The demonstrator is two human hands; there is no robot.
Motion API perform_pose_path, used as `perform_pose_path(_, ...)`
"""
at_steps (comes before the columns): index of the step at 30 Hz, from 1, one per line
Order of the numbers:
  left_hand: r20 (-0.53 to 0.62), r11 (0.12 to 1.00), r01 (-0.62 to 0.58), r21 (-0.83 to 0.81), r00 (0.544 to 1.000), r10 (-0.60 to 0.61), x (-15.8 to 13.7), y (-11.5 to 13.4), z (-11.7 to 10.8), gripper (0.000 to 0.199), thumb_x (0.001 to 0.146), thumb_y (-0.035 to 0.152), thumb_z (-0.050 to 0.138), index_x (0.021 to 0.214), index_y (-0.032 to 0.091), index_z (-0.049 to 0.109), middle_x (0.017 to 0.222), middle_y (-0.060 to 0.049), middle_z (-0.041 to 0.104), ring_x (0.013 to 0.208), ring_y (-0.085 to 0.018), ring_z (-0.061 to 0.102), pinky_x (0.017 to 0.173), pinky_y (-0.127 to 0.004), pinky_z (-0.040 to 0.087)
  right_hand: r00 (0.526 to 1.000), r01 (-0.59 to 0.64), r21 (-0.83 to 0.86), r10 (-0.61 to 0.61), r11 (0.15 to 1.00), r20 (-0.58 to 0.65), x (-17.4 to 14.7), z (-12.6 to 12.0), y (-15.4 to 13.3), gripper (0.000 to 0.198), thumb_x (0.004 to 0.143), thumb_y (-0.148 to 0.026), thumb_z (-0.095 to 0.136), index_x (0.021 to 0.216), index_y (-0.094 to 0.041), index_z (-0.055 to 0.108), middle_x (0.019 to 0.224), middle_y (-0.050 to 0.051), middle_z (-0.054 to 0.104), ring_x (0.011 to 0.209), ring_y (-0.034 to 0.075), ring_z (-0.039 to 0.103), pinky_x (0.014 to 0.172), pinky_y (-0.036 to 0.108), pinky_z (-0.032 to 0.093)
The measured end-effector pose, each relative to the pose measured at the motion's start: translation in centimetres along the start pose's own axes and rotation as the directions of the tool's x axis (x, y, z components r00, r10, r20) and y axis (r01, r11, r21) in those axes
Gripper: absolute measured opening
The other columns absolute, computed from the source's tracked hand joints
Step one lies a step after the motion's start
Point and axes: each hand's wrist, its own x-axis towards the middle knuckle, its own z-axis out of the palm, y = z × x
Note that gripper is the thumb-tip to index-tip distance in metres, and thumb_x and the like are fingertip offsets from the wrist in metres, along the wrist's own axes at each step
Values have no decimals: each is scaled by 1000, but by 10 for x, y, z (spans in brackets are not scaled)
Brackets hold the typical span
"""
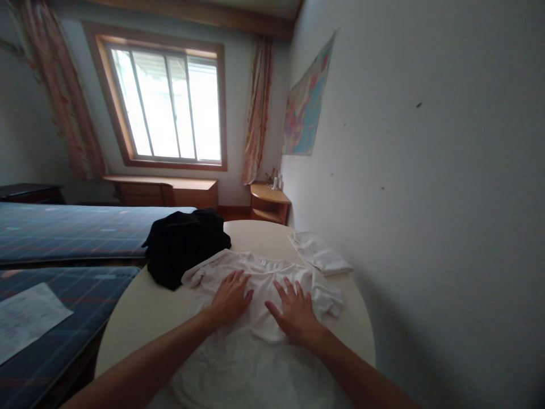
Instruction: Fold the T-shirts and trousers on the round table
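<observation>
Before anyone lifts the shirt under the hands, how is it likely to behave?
The shirt would probably droop, since its cloth lies in soft folds. It looks thin, so may be light for its size. Pushed along the table, it would likely bunch, being already creased.

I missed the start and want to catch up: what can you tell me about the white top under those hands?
The white top looks like soft, thin fabric, with a gathered or creased neckline and short sleeves. It lies spread but wrinkled on the round table, neckline away from the person, its lower part running towards them. The left hand and right hand rest on its upper part, fingers spread. A black cloth bundle lies by its left sleeve; whether they touch is unclear.
</observation>
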Motion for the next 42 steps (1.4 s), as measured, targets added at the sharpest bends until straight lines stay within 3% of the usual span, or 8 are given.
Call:
perform_pose_path(3, 40, 999, 27, 18, 999, -28, 27, -9, 15, 54, 94, 42, 44, 144, 21, 46, 152, -13, 42, 141, -32, 34, 114, -49, 27, 984, -129, 10, 127, 992, 122, 38, -2, 15, 80, 90, -76, 23, 156, -29, 26, 162, 12, 20, 147, 43, 15, 105, 75, 19)
perform_pose_path(8, 28, 987, 141, 79, 989, -143, 35, -18, 33, 60, 94, 49, 41, 149, 25, 39, 159, -10, 33, 145, -36, 25, 115, -59, 16, 987, -104, -82, 113, 991, 113, 67, 6, 32, 77, 92, -73, 23, 157, -31, 20, 165, 3, 9, 150, 37, 1, 113, 67, 0)
perform_pose_path(19, 91, 977, 152, 148, 982, -167, -56, -11, 19, 61, 94, 49, 39, 152, 29, 35, 162, -7, 25, 149, -37, 15, 115, -62, 12, 991, 58, -84, -47, 995, 125, -10, 17, 2, 79, 89, -75, 26, 157, -34, 17, 165, 0, 4, 149, 39, -6, 111, 69, -5)
perform_pose_path(24, 185, 961, 236, 143, 948, -260, -37, -16, 3, 65, 91, 56, 40, 149, 26, 41, 160, -10, 30, 145, -40, 25, 112, -63, 18, 962, 27, -18, -21, 999, 272, 0, 5, 0, 89, 83, -82, 30, 157, -36, 12, 166, 0, -1, 148, 43, -11, 108, 73, -4)
perform_pose_path(29, 98, 927, 326, 186, 932, -348, 16, -27, 0, 62, 94, 54, 37, 141, 15, 49, 149, -19, 44, 135, -40, 40, 109, -60, 26, 925, -2, 28, -9, 1000, 380, 50, -9, 1, 96, 76, -83, 42, 156, -39, 14, 166, 0, -2, 147, 45, -10, 104, 77, 1)
perform_pose_path(33, -6, 900, 381, 213, 921, -389, 43, -39, 8, 58, 94, 50, 40, 134, 10, 54, 140, -23, 51, 128, -41, 45, 103, -55, 33, 951, 7, 41, -20, 999, 309, 74, -4, 4, 92, 77, -83, 41, 155, -39, 19, 166, -1, 3, 147, 43, -10, 108, 74, 0)
perform_pose_path(38, -78, 902, 374, 217, 928, -366, 46, -49, 13, 50, 98, 42, 36, 132, 10, 55, 135, -20, 55, 119, -37, 51, 99, -49, 38, 987, 101, 4, -101, 995, 127, 73, 9, 8, 80, 87, -77, 30, 154, -34, 27, 165, -2, 14, 150, 34, -1, 116, 58, -4)
perform_pose_path(42, -173, 921, 349, 174, 931, -320, 30, -57, 17, 44, 99, 35, 37, 132, 14, 56, 135, -17, 56, 120, -32, 50, 99, -47, 40, 975, 50, -23, -44, 998, 217, 61, 1, 9, 84, 85, -80, 29, 156, -37, 18, 165, -2, 6, 149, 39, -5, 112, 67, -5)
